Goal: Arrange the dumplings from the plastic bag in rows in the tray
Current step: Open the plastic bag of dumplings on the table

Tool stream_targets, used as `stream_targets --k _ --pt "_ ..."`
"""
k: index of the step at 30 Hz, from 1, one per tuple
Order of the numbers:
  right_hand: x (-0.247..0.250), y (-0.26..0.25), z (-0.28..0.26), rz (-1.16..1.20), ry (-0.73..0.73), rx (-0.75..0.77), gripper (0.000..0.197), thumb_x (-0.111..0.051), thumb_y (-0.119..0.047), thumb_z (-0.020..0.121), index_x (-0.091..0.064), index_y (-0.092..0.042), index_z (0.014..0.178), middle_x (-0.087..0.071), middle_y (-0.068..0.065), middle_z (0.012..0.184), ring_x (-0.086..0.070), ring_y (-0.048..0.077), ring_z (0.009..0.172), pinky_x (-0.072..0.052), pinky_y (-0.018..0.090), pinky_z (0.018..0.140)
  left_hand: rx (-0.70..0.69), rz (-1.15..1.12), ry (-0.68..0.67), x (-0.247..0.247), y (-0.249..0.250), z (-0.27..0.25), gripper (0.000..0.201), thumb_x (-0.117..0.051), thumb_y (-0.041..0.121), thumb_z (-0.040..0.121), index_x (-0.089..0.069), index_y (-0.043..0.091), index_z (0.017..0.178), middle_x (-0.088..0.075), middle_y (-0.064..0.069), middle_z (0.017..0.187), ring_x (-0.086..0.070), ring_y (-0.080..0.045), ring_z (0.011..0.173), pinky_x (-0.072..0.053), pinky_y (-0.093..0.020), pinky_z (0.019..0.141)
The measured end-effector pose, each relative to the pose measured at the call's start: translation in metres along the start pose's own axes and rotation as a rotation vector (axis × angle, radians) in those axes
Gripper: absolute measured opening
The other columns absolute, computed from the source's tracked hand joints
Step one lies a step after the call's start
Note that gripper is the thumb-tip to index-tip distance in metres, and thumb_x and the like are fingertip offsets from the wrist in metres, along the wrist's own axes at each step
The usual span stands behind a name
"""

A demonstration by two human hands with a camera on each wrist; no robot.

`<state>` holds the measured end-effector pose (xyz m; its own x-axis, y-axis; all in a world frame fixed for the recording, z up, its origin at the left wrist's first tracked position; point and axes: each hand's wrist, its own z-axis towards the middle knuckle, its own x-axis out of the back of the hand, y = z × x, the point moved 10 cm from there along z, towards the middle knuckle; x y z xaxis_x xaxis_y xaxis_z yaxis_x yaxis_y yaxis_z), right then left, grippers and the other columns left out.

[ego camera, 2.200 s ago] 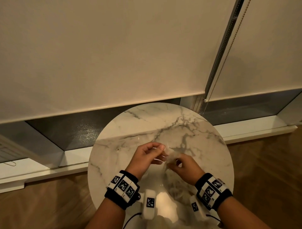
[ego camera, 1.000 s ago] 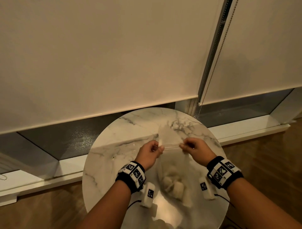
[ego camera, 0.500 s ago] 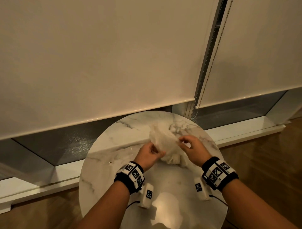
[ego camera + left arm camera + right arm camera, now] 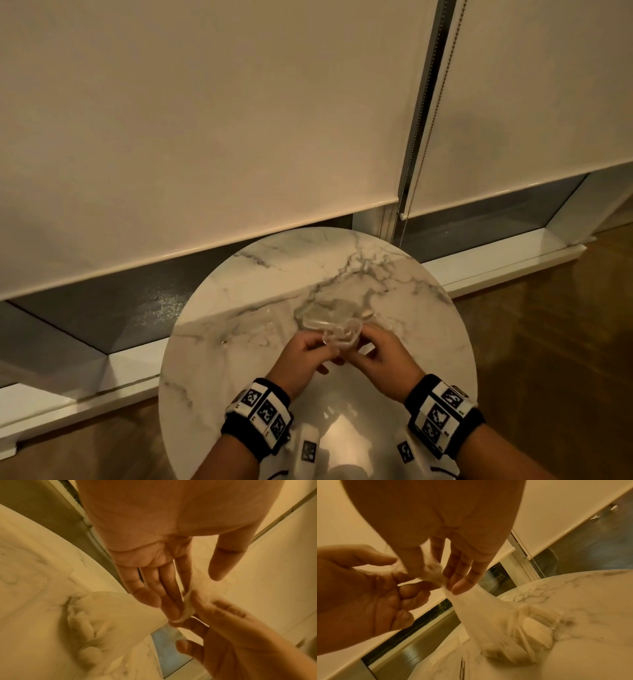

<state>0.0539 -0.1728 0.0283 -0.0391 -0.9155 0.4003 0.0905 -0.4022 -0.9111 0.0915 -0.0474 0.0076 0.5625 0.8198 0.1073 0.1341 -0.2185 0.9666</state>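
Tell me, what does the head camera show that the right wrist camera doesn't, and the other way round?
Only the head view shows both wristbands and the whole round marble table. Only the right wrist view shows the pale dumplings bunched inside the plastic bag, resting on the marble. Both show the left hand and right hand pinching the bag's mouth above the table, with the window blind behind.

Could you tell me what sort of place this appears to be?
Probably a room in a home, by a window: a small round marble table stands on a wooden floor, beneath cream roller blinds with a bead chain.
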Motion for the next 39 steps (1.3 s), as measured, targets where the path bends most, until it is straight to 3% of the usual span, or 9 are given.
stream_targets --k 7,12,17,20,23,27,30,33,39 --pt "0.028 0.018 0.001 0.015 0.129 -0.108 0.034 -0.071 -0.004 0.086 -0.067 -0.037 0.076 -0.067 -0.019 0.081 -0.062 0.005 0.076 -0.054 0.028 0.069 -0.033 -0.058 0.288 0.038 0.001 -0.006 0.006 -0.068 0.008 0.091 -0.071 0.009 0.086 -0.069 -0.001 0.079 -0.064 -0.015 0.078 -0.051 -0.027 0.065" --pt "0.061 0.036 -0.005 -0.047 0.238 -0.192 0.052 -0.059 0.017 0.079 -0.063 -0.034 0.070 -0.067 -0.007 0.073 -0.060 0.007 0.065 -0.050 0.022 0.059 0.002 -0.067 0.568 0.085 -0.008 -0.023 0.015 -0.067 0.012 0.091 -0.069 0.010 0.076 -0.071 -0.005 0.072 -0.068 -0.023 0.076 -0.050 -0.035 0.068" --pt "0.088 0.050 -0.014 -0.107 0.371 -0.290 0.042 -0.057 0.012 0.083 -0.065 -0.029 0.079 -0.066 -0.001 0.074 -0.066 0.022 0.071 -0.058 0.039 0.066 0.068 0.058 0.768 0.121 -0.013 -0.042 0.022 -0.069 0.014 0.083 -0.067 0.016 0.062 -0.070 -0.002 0.062 -0.069 -0.027 0.071 -0.057 -0.047 0.076" --pt "0.096 0.058 -0.020 -0.041 0.445 -0.375 0.021 -0.069 -0.008 0.085 -0.063 -0.028 0.083 -0.067 -0.001 0.079 -0.068 0.025 0.074 -0.057 0.040 0.068 0.103 0.128 0.856 0.127 -0.010 -0.054 0.011 -0.072 0.010 0.077 -0.067 0.016 0.070 -0.070 -0.001 0.066 -0.068 -0.022 0.071 -0.058 -0.045 0.079" --pt "0.102 0.048 -0.021 -0.025 0.507 -0.391 0.032 -0.073 -0.010 0.083 -0.053 -0.027 0.102 -0.060 -0.001 0.100 -0.064 0.020 0.084 -0.050 0.029 0.069 0.019 0.101 0.779 0.119 -0.008 -0.049 0.030 -0.072 -0.003 0.076 -0.059 0.022 0.086 -0.070 -0.002 0.084 -0.070 -0.021 0.081 -0.059 -0.042 0.080" --pt "0.100 -0.032 -0.012 -0.112 0.533 -0.056 0.043 -0.063 0.005 0.079 -0.052 -0.028 0.104 -0.056 -0.004 0.105 -0.057 0.012 0.093 -0.050 0.023 0.075 -0.242 0.372 0.570 0.088 0.028 -0.039 0.050 -0.062 -0.015 0.066 -0.055 0.034 0.079 -0.062 0.014 0.112 -0.058 -0.009 0.113 -0.046 -0.027 0.092" --pt "0.066 -0.086 -0.001 -0.174 0.308 0.159 0.030 -0.055 0.010 0.078 -0.060 -0.017 0.092 -0.060 -0.006 0.093 -0.058 0.006 0.086 -0.049 0.016 0.073 -0.376 0.629 0.333 0.051 0.052 -0.030 0.041 -0.064 -0.006 0.068 -0.061 0.034 0.069 -0.049 0.023 0.134 -0.037 -0.009 0.134 -0.030 -0.031 0.109" --pt "0.009 -0.080 0.007 -0.240 -0.087 0.078 0.030 -0.050 0.005 0.079 -0.068 -0.017 0.089 -0.066 -0.008 0.088 -0.060 0.006 0.084 -0.050 0.021 0.074 -0.244 0.955 0.054 0.013 0.034 -0.010 0.033 -0.063 0.012 0.079 -0.074 0.042 0.088 -0.036 0.017 0.153 -0.027 -0.012 0.142 -0.025 -0.038 0.117" --pt "-0.036 -0.025 0.003 -0.626 -0.227 0.002 0.042 -0.042 -0.008 0.082 -0.062 -0.023 0.115 -0.059 -0.003 0.119 -0.052 0.018 0.112 -0.045 0.032 0.095 -0.089 0.914 0.015 0.011 0.025 0.005 0.028 -0.056 0.019 0.088 -0.071 0.027 0.109 -0.070 0.004 0.112 -0.065 -0.017 0.104 -0.051 -0.029 0.089"
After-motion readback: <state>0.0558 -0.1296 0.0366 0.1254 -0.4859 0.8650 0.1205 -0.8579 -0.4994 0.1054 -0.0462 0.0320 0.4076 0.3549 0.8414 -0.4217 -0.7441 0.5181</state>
